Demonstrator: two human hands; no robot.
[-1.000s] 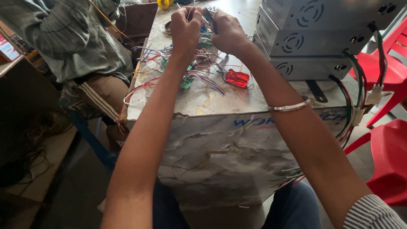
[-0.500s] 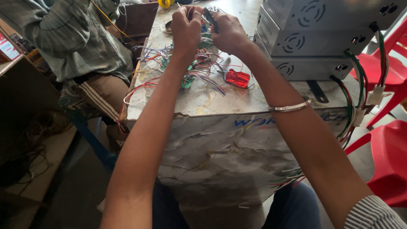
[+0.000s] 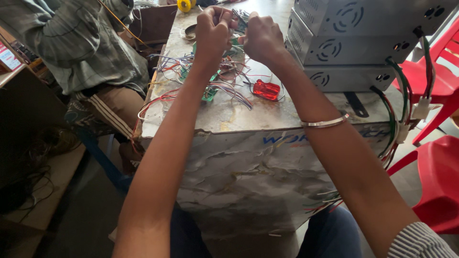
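Both hands have barely shifted over the last second, the left hand (image 3: 213, 28) and right hand (image 3: 260, 37) staying pinched shut on a wire bundle (image 3: 237, 19) held above the table (image 3: 229, 112), so the fiddly wire work looks ongoing.

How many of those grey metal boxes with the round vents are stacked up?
3: the top box, the middle box beneath it and the bottom box on the worktable, right of both hands. More may be hidden.
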